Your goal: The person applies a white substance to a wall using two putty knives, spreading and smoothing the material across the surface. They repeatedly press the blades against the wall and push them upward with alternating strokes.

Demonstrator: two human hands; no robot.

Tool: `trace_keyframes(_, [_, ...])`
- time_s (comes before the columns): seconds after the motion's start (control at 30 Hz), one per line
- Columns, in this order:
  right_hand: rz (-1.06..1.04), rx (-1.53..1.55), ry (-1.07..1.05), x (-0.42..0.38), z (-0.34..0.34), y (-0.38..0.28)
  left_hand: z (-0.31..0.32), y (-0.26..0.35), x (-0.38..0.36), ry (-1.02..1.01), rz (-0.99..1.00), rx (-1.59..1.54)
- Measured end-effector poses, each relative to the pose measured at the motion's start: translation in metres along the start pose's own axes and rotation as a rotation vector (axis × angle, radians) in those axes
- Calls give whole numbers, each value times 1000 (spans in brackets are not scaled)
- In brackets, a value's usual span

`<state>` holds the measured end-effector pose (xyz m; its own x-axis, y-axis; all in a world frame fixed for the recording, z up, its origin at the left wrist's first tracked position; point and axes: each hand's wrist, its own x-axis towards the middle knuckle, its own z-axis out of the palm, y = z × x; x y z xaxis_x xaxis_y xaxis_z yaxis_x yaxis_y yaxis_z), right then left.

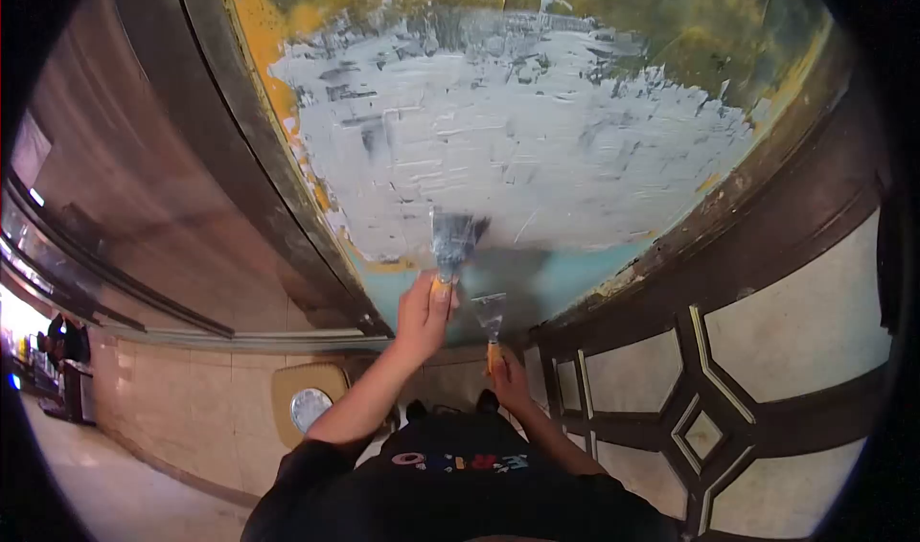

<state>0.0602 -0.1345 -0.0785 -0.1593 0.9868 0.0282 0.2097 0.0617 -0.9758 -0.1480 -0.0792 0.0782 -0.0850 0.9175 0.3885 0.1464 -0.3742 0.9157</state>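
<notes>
My left hand (424, 317) is wrapped round the orange handle of a wide putty knife (452, 239), whose blade points up against the lower part of the white-coated wall (498, 149). Lower and to the right, my right hand (509, 379) holds a second, smaller putty knife (491, 314) by its orange handle, blade up, with whitish material on it. White filler covers the middle of the wall in rough strokes. Above it the surface is mottled yellow and dark green; a light blue band (585, 272) shows below.
Dark frames border the wall on both sides. At right stands a panelled door (704, 434) with pale insets. On the tiled floor (196, 389) at lower left, a tan stool (283, 386) bears a round pale container (310, 409). A glossy brown panel (182, 207) stands at left.
</notes>
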Motion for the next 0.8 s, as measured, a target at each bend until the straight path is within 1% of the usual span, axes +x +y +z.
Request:
trace_keyframes(0.03, [39, -39, 35, -5, -9, -7, 7, -2, 9, 6, -14, 6])
trace_keyframes(0.07, [-173, -88, 57, 5, -24, -15, 15, -9, 18, 53, -63, -50])
trace_keyframes(0.1, [-128, -104, 66, 18, -39, -28, 22, -21, 21, 99, -109, -106])
trace_keyframes(0.13, [-83, -120, 75, 31, -52, -43, 28, -51, 8, 110, -159, -85])
trace_keyframes(0.2, [-358, 45, 124, 66, -71, -99, 35, -108, -38, 108, -217, 94])
trace_keyframes(0.27, [-375, 70, 139, 98, -86, -123, 45, -118, -81, 129, -282, 141])
trace_keyframes(0.3, [-375, 71, 146, 112, -88, -124, 52, -112, -79, 122, -280, 142])
trace_keyframes(0.37, [-354, 74, 115, 130, -84, -109, 62, -84, -77, 95, -213, 93])
trace_keyframes(0.4, [-348, 80, 118, 128, -79, -86, 66, -69, -59, 83, -103, 110])
trace_keyframes(0.43, [-278, 2, 70, 119, -71, -57, 71, -51, -39, 80, -107, 115])
trace_keyframes(0.47, [-214, -77, 22, 107, -67, -35, 77, -31, -17, 80, -61, 66])
trace_keyframes(0.5, [-222, -72, 23, 89, -66, -21, 84, -19, 2, 80, -9, 17])
trace_keyframes(0.57, [-115, 77, -40, 61, -67, 2, 97, -10, 30, 87, -26, -2])
trace_keyframes(0.6, [-117, 80, -49, 64, -73, -1, 101, -9, 35, 94, -60, -26])
trace_keyframes(0.63, [-139, 108, 74, 64, -82, -13, 104, -22, 30, 102, -68, -22])
trace_keyframes(0.67, [-157, 135, 199, 64, -93, -26, 109, -48, 17, 128, -119, 36])
trace_keyframes(0.7, [-222, 153, 156, 73, -113, -51, 114, -76, 1, 148, -169, 95])
trace_keyframes(0.73, [-293, 171, 117, 88, -132, -80, 116, -104, -25, 110, -175, 168])
trace_keyframes(0.77, [-292, 170, 121, 100, -143, -103, 120, -117, -49, 100, -231, 196])
trace_keyframes(0.8, [-342, 64, 132, 111, -151, -123, 124, -124, -68, 90, -286, 222])
